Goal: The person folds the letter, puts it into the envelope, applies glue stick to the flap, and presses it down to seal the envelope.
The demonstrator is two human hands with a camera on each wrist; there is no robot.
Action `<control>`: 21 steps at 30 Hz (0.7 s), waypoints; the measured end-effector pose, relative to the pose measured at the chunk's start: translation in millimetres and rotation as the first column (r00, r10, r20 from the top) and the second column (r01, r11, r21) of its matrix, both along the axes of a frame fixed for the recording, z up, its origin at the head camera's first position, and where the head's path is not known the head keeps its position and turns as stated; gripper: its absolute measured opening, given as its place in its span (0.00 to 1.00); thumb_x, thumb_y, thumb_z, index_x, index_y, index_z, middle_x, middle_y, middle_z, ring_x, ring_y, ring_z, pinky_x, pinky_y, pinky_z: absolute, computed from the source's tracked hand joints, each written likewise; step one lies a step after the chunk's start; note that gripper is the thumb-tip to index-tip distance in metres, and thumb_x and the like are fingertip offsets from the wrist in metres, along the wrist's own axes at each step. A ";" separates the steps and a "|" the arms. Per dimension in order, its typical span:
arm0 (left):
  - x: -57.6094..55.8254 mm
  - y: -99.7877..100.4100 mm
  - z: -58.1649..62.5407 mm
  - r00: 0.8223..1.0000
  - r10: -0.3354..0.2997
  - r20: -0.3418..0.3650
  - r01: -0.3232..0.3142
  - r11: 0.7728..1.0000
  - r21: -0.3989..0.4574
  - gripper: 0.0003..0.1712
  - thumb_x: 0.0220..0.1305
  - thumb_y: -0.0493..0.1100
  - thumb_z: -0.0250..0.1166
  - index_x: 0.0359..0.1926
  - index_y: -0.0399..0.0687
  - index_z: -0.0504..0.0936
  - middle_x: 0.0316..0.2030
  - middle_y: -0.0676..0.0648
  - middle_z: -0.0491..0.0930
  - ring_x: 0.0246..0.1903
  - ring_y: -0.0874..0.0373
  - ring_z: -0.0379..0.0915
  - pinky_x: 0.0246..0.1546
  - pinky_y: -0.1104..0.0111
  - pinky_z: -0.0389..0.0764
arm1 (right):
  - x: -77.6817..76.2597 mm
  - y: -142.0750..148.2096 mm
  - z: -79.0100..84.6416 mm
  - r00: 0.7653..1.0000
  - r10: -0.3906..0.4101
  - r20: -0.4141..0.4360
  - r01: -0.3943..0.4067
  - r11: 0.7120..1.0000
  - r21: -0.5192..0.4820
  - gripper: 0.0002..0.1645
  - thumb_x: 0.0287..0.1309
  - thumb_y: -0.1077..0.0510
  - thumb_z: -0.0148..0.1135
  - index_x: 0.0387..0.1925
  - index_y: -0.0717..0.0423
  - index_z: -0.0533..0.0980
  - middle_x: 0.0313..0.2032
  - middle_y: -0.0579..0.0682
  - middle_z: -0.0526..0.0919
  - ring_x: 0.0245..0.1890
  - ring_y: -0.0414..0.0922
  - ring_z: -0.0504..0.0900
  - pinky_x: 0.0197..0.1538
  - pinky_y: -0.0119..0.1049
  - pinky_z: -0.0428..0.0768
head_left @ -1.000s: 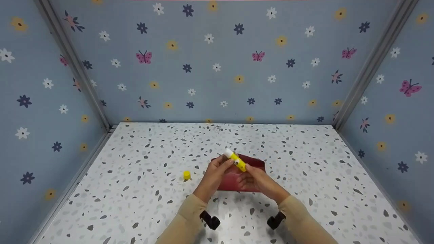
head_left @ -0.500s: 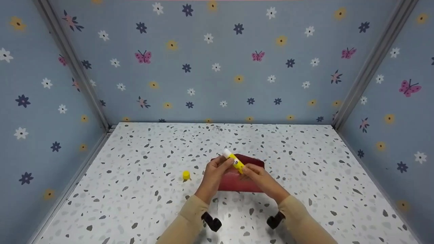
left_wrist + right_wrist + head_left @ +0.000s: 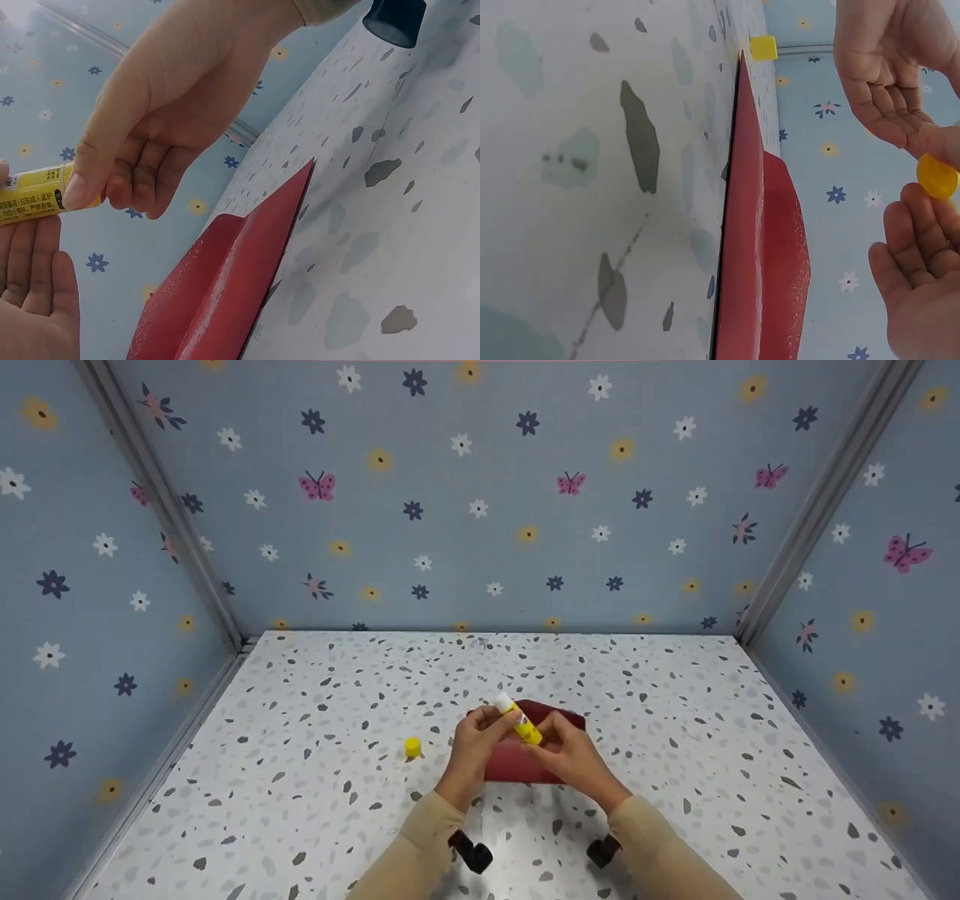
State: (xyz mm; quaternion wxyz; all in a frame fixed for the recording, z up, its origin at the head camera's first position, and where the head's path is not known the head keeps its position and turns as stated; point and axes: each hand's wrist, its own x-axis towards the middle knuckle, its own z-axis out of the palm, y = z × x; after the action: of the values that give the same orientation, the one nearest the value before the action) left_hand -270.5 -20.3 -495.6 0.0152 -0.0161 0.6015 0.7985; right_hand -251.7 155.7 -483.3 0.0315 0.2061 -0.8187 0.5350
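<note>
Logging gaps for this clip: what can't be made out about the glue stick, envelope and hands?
- Glue stick: label print too small in the head view; in the left wrist view the left edge cuts it off.
- Red envelope: its near part is hidden behind the right hand and left hand; contents not visible.
- Yellow cap: tiny, open side unclear.
</note>
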 end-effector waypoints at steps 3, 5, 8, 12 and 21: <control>-0.9 -2.1 0.2 0.999 -0.034 -0.001 0.034 0.999 0.005 0.27 0.59 0.51 0.74 0.51 0.36 0.80 0.47 0.43 0.83 0.48 0.54 0.79 0.55 0.61 0.79 | 3.4 1.0 7.6 0.994 0.044 0.099 -0.038 0.997 -0.063 0.12 0.64 0.63 0.67 0.42 0.62 0.71 0.40 0.53 0.78 0.45 0.52 0.80 0.50 0.42 0.80; -0.8 -4.3 0.5 0.998 -0.067 -0.015 0.068 0.998 0.008 0.29 0.61 0.50 0.72 0.56 0.34 0.78 0.50 0.42 0.82 0.50 0.54 0.78 0.57 0.61 0.77 | -2.4 4.6 0.3 0.983 0.071 0.167 -0.053 0.993 -0.107 0.13 0.66 0.60 0.65 0.45 0.61 0.71 0.43 0.52 0.78 0.48 0.54 0.79 0.52 0.41 0.78; 0.1 -8.1 -0.3 0.989 -0.128 -0.069 0.130 0.991 0.014 0.30 0.67 0.47 0.68 0.62 0.31 0.75 0.53 0.41 0.80 0.52 0.54 0.77 0.59 0.61 0.76 | -12.8 11.4 -13.8 0.960 0.147 0.240 -0.105 0.978 -0.181 0.16 0.71 0.54 0.60 0.50 0.61 0.71 0.47 0.55 0.78 0.53 0.59 0.76 0.59 0.48 0.74; 0.3 -12.3 -2.7 0.957 -0.233 -0.173 0.241 0.970 0.026 0.26 0.73 0.44 0.60 0.65 0.32 0.72 0.58 0.39 0.78 0.54 0.51 0.78 0.61 0.60 0.74 | -19.6 18.1 -21.6 0.920 0.268 0.285 -0.198 0.947 -0.251 0.25 0.76 0.45 0.50 0.55 0.64 0.73 0.51 0.59 0.78 0.57 0.64 0.73 0.65 0.55 0.68; 0.9 -18.8 -3.0 0.920 -0.335 -0.201 0.343 0.939 0.004 0.28 0.76 0.46 0.58 0.69 0.34 0.69 0.63 0.41 0.75 0.61 0.51 0.72 0.63 0.61 0.71 | -19.2 27.3 -20.3 0.848 0.390 0.358 -0.321 0.916 -0.239 0.33 0.78 0.41 0.41 0.66 0.62 0.71 0.63 0.64 0.72 0.62 0.58 0.73 0.67 0.47 0.70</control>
State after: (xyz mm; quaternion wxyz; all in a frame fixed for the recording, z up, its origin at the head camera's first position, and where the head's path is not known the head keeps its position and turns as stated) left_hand -269.6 -39.1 -498.6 0.0937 0.1678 0.5782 0.7930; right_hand -270.9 183.1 -503.6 -0.2182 0.2380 -0.7065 0.6297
